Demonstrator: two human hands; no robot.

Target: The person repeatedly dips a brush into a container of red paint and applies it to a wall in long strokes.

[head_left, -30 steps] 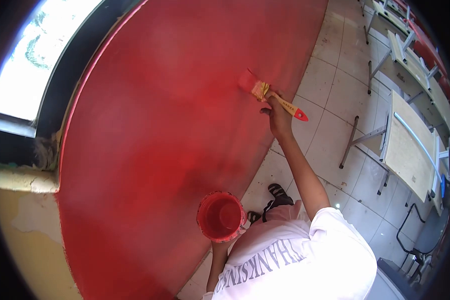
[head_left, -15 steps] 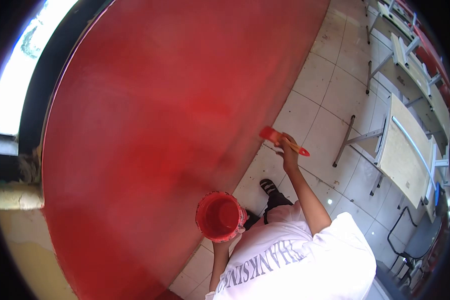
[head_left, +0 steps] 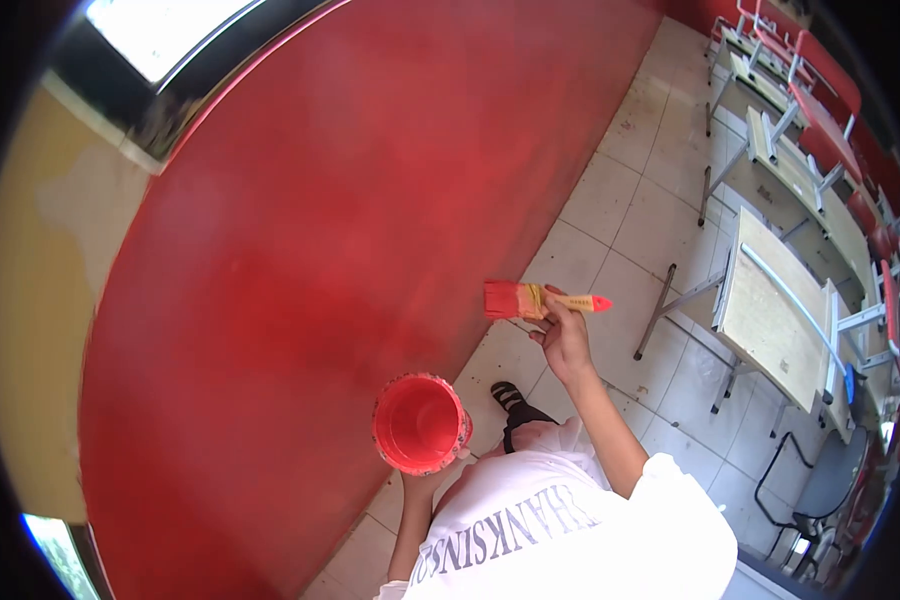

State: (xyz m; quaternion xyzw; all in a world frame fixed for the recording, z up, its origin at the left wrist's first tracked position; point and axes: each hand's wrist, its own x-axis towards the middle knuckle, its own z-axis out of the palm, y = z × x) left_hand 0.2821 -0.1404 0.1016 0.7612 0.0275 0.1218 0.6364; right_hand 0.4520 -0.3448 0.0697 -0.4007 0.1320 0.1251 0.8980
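Note:
My right hand [head_left: 564, 338] is closed around a paintbrush [head_left: 530, 300], with the fingers near the ferrule and the yellow handle with its red tip pointing right. The wide bristles are coated in red and point left, overlapping the lower edge of the red wall [head_left: 300, 250] in this view. Low in front of my body, my left hand [head_left: 426, 484] is closed on a red paint bucket [head_left: 464, 430], gripping it from below and the near side. The bucket's mouth faces up, its inside is red, and its rim is smeared with paint. Most of the left fingers are hidden behind it.
Pale floor tiles [head_left: 620, 215] run along the wall's base. On the right stand a desk [head_left: 770, 300] with a light top and metal legs, more desks behind it, red chairs [head_left: 825, 125] and a grey chair [head_left: 832, 470]. Window frames [head_left: 120, 90] border the wall at upper left.
The view has turned and shifted. The brush has moved left and now shows its broad side, with the handle nearly level. The bucket sits slightly further left, still in my left hand.

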